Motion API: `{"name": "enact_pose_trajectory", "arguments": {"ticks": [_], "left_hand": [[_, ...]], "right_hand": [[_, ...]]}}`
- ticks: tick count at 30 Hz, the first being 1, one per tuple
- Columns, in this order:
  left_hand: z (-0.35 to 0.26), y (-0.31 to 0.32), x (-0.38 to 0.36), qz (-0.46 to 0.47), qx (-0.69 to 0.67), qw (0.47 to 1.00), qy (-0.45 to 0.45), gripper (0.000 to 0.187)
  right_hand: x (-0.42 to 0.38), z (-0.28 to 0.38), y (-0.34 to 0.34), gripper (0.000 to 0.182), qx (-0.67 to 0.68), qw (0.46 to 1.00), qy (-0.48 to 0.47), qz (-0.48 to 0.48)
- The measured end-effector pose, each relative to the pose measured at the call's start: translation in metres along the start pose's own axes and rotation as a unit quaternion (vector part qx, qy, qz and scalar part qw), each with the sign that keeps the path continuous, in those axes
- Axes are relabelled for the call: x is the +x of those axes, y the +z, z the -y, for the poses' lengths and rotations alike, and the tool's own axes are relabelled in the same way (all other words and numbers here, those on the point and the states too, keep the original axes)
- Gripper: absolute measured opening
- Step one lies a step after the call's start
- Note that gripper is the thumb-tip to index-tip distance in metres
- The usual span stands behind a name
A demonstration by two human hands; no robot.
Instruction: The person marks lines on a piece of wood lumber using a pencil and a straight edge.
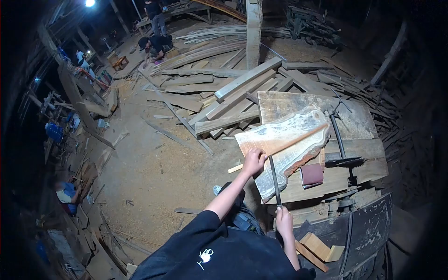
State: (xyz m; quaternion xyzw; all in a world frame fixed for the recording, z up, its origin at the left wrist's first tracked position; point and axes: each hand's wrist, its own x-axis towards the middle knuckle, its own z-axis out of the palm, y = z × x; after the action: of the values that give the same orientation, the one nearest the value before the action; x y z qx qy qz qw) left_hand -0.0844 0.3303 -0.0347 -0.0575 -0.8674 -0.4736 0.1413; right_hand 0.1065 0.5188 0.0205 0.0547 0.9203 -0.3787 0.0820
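My left hand (255, 162) is closed around the near end of a slim reddish-brown wooden stick (301, 138), which reaches away to the right across a pale live-edge slab (275, 135). In my right hand (283, 219), low in the view, is the handle of a long dark file (275, 179). The file points away from me, its tip beside the end of the stick at my left fingers. A folded piece of dark red sandpaper (312, 175) rests to the right of the file.
A circular saw blade (344, 162) stands out of the worktable (373, 161) at the right. Offcuts (317, 247) lie near my right forearm. Beams (247, 91) are piled ahead. A person (154, 46) crouches far back, another sits at left (68, 196).
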Motion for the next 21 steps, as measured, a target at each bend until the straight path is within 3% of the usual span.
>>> {"name": "enact_pose_trajectory", "arguments": {"ticks": [3,7,11,14,15,17,21], "left_hand": [[0.004,0.003,0.002,-0.031,-0.002,0.999,-0.023,0.019],[0.005,0.0,0.001,0.001,0.008,1.0,-0.008,0.018],[-0.001,-0.003,0.002,0.01,-0.023,1.0,-0.018,0.018],[-0.006,-0.013,-0.001,0.058,-0.024,0.998,0.011,0.023],[-0.007,-0.015,-0.003,0.084,-0.028,0.996,-0.004,0.023],[-0.002,-0.019,-0.005,0.118,-0.005,0.993,0.022,0.026],[-0.003,-0.021,-0.009,0.122,-0.007,0.992,0.043,0.025]], "right_hand": [[0.011,0.006,-0.007,0.03,0.008,1.0,-0.011,-0.003],[0.009,0.005,-0.031,0.031,0.007,0.999,0.022,-0.035],[0.009,-0.006,-0.039,0.028,0.096,0.991,0.039,-0.088],[0.016,0.006,-0.035,0.023,0.108,0.988,0.0,-0.109],[0.02,0.005,-0.029,0.025,0.093,0.993,0.026,-0.071],[0.029,0.009,-0.013,0.025,0.11,0.99,-0.031,-0.085],[0.05,0.022,0.013,0.027,0.025,0.999,-0.004,-0.033]]}}
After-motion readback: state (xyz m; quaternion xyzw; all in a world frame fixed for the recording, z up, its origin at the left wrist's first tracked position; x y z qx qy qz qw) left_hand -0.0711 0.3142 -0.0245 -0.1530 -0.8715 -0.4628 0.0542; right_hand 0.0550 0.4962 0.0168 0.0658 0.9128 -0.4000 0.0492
